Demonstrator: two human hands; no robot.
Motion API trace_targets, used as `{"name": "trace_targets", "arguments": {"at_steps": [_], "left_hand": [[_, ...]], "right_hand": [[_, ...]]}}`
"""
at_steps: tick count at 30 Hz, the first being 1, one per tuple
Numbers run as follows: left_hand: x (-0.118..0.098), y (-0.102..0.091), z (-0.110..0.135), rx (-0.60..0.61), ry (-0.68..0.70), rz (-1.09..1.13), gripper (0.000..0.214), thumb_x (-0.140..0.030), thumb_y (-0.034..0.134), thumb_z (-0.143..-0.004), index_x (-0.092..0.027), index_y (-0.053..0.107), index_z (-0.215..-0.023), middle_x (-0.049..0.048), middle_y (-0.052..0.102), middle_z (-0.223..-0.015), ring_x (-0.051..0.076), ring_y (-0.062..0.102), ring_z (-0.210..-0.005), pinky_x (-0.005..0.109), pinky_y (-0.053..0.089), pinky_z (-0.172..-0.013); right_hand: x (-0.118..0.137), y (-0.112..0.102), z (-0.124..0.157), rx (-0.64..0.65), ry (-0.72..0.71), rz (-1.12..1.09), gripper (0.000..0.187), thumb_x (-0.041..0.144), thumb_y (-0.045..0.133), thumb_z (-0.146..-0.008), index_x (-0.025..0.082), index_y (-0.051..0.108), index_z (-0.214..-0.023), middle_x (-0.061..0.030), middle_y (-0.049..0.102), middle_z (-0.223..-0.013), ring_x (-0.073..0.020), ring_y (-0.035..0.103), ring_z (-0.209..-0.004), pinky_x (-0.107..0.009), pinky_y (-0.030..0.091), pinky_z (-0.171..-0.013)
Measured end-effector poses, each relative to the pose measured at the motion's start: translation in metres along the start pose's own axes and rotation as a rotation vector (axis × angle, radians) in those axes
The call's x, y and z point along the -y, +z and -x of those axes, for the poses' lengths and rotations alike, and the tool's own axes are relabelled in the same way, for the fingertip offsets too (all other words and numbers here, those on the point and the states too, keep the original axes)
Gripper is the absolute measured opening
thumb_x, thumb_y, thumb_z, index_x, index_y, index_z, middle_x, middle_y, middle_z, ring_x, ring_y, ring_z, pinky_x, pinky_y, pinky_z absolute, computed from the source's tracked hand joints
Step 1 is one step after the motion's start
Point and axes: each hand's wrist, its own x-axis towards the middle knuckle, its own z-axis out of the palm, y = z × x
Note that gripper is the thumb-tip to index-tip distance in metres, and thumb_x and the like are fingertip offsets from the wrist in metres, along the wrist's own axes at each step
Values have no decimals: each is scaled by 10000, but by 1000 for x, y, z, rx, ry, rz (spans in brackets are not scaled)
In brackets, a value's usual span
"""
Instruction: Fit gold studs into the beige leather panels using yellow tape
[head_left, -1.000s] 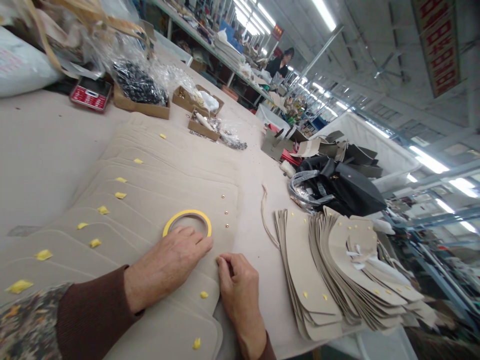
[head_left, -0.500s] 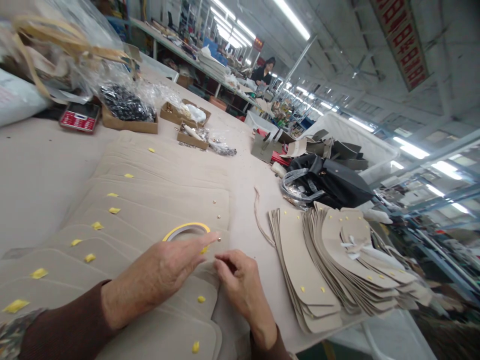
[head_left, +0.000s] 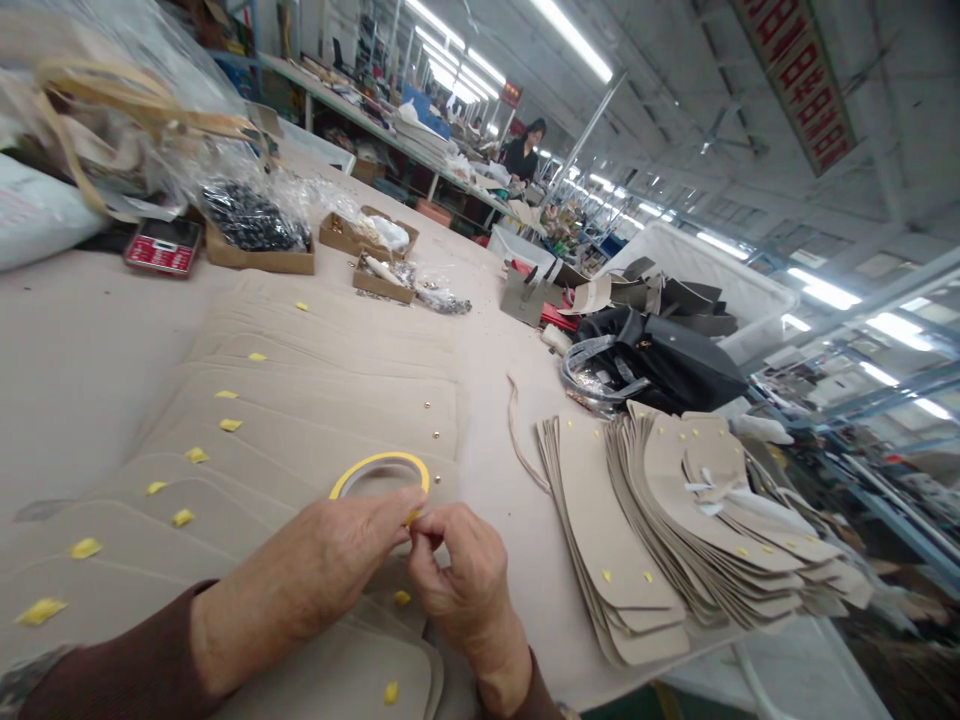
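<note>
Three brown boxes (head_left: 261,260) beyond yellow tape roll (head_left: 384,459)

Tape roll (head_left: 386,458) yellow; panels (head_left: 345,405) beige; handbag (head_left: 694,362) black.

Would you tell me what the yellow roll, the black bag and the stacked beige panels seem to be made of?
Yellow roll: probably smooth adhesive tape, wound in a ring.
Black bag: apparently leather or imitation, by its soft sheen.
Stacked beige panels: matte, possibly likewise, bending in smooth curves.
</note>
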Motion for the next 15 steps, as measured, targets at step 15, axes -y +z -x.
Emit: {"name": "trace_targets", "arguments": {"at_steps": [15], "left_hand": [[1, 6, -3, -14, -46, -212, 285, -39, 367, -986, -231, 563, -909, -7, 572, -779, 183, 550, -656, 304, 384, -580]], "right_hand": [[-19, 5, -11, 46, 1122, -622, 266, 417, 777, -725, 166, 689, -731, 22, 640, -522, -129, 587, -418, -219, 487, -422]]}}
